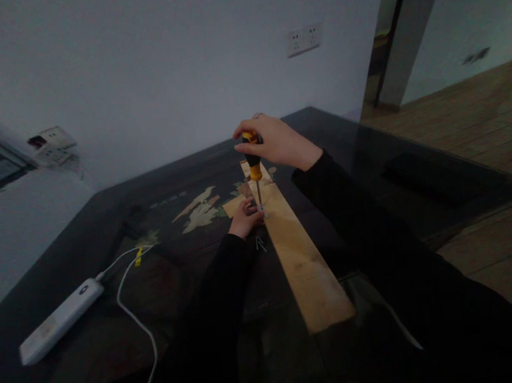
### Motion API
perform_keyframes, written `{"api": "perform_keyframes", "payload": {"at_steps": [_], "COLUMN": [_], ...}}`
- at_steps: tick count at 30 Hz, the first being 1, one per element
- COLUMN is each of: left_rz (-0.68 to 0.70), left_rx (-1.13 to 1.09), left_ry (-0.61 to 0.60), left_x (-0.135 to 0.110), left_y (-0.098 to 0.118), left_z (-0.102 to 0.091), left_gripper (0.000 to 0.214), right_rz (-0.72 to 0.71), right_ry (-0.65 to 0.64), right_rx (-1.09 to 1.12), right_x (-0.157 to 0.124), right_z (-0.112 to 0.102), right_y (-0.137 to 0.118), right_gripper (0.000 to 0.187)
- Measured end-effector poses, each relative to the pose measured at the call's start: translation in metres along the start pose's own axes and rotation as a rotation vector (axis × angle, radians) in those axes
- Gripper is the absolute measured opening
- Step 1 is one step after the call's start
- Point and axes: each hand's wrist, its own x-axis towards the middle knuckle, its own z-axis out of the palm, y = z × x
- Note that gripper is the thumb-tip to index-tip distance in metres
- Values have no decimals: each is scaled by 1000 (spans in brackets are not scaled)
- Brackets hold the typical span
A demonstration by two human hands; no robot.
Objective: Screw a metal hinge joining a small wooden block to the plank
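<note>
My right hand [277,141] is wrapped round the black and yellow handle of a screwdriver [255,172]. The screwdriver stands upright, its shaft pointing down at a small metal piece [265,214] on a long wooden board [303,261]. Beside the shaft's lower end, my left hand [243,218] has its fingers curled in at the board's left edge; what its fingertips hold is too small to make out. A shorter wood piece [233,205] sticks out to the left of the board, partly behind my left hand. Several loose screws [260,243] lie below that hand.
The dark table [169,231] has a bird and flower picture on its top. At the left lies a white power bank [62,320] with a white cable [148,331] curving toward me. A wall with a socket [304,39] stands behind the table.
</note>
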Motion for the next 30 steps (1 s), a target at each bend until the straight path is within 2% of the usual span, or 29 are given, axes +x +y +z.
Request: {"api": "perform_keyframes", "payload": {"at_steps": [5,9,13,20,22,24,27,30], "left_rz": [-2,0,0,3,2,5,4,-2], "left_rx": [-6,-6,-2,14,23,29,31,28], "left_ry": [-7,-7,-10,-1,-5,-8,3,0], "left_x": [-1,0,0,0,0,0,1,1], "left_y": [0,-1,-1,-1,-1,-1,-2,-2], "left_z": [0,-1,-1,-1,-2,-2,-1,-1], "left_gripper": [57,58,58,56,57,58,58,59], "right_rz": [-48,14,104,4,3,22,87,108], "right_ry": [-72,7,81,-65,-72,-28,66,80], "right_rx": [109,7,-103,2,5,-34,-118,-142], "right_x": [0,-1,-1,1,1,1,0,-1], "right_z": [-11,-7,1,-12,-13,-9,-1,1], "right_y": [1,-3,-5,1,1,0,-4,-5], "right_gripper": [31,21,28,32,28,24,28,32]}}
